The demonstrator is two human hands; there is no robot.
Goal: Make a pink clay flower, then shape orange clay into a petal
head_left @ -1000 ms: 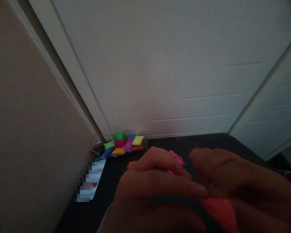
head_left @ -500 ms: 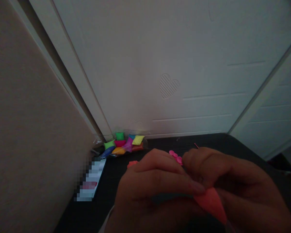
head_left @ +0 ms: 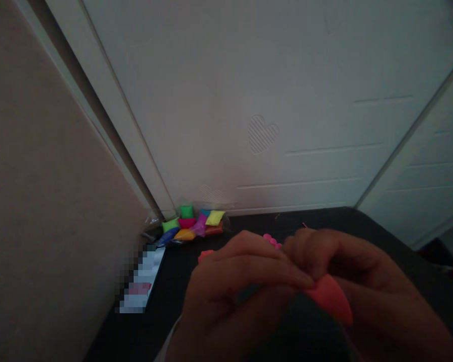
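Note:
A flattened piece of coral-red modelling clay [head_left: 332,299] is pinched between both hands, held up above the dark table. The fingertips of my left hand [head_left: 241,281] close on its left corner. My right hand [head_left: 377,286] grips it from the other side, with bent fingers near the top edge and the thumb side behind. Part of the clay is hidden by the fingers. Beyond the hands lie several small pink clay discs [head_left: 271,240] in a row, partly covered. Another coral lump [head_left: 205,256] shows just past my left hand.
Several coloured clay packets [head_left: 186,226] in clear wrapping lie at the back left. A phone-like flat object with a blurred face [head_left: 145,279] is near the left wall. A thin pink stick [head_left: 304,225] lies at the back. A white panel [head_left: 211,100] rises behind the black table [head_left: 324,216].
Both hands and the coral clay have risen slightly. The pink discs are now more covered by the hands. The grip on the clay stays about the same.

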